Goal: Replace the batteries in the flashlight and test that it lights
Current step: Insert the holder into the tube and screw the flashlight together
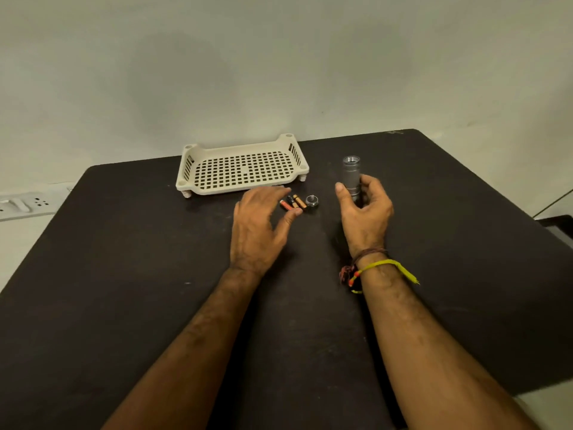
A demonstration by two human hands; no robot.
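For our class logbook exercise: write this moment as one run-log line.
right hand: grips open flashlight body | left hand: open over batteries | tail cap: on table

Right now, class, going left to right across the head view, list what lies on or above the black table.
Cream tray → left hand → batteries → spring end cap → right hand, gripping the upright silver flashlight body.
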